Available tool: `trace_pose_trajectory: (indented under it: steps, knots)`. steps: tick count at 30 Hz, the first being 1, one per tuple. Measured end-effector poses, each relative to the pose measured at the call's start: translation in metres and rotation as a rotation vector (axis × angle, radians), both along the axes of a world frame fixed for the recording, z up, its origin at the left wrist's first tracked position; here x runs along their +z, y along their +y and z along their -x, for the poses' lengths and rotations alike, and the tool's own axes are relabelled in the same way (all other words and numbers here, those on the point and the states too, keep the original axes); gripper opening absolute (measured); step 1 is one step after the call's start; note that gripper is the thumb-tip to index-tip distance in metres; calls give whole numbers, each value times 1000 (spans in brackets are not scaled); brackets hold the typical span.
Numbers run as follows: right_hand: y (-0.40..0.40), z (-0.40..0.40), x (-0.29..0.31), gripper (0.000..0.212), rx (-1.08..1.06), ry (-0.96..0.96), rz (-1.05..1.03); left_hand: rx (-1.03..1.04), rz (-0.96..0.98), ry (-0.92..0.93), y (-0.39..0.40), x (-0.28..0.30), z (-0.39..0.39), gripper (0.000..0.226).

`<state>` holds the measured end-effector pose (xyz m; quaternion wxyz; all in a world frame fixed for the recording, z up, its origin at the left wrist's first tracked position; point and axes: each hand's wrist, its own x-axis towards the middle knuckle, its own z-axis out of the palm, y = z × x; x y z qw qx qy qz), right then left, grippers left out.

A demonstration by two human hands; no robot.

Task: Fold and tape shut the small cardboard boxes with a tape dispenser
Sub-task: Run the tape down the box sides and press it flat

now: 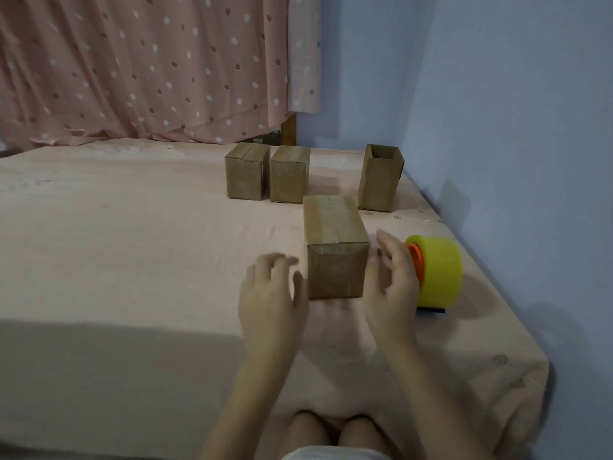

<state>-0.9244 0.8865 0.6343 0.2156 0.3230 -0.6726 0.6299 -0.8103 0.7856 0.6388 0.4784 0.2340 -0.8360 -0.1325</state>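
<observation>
Front and centre, a taped box point(335, 247) lies on its side on the pink bed sheet point(132, 244), its sealed end facing the camera. The left hand point(272, 293) hovers just beside its left face, fingers spread and loose, blurred, gripping nothing. The right hand point(393, 283) flanks the other side, fingers relaxed and open; whether either palm touches the cardboard is hard to say. Behind that hand, partly hidden, stands the tape dispenser point(438, 270) with its yellow roll. Further back, two closed boxes point(247, 175) point(289, 177) stand side by side. To their right, an open box point(379, 180) stands upright, its inside dark and unreadable. A dotted curtain point(149, 68) hangs behind.
</observation>
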Motion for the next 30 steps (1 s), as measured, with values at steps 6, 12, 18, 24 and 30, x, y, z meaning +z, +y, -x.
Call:
trace_pose_trajectory:
  steps: [6,12,18,24,30]
  knots:
    - [0,19,43,25,323,-57,-277,-454,-151,-110,-36,17,16,49]
    - [3,28,40,26,369,-72,-247,-563,-162,-26,-40,-1,30,54]
    - [6,32,40,22,367,-9,-283,-648,-383,-59,-38,12,25,44]
    - [7,34,41,22,359,2,-344,-462,-388,-4,-33,28,36,30]
    - [6,35,35,26,289,97,-364,-447,-202,15,-42,20,39,44]
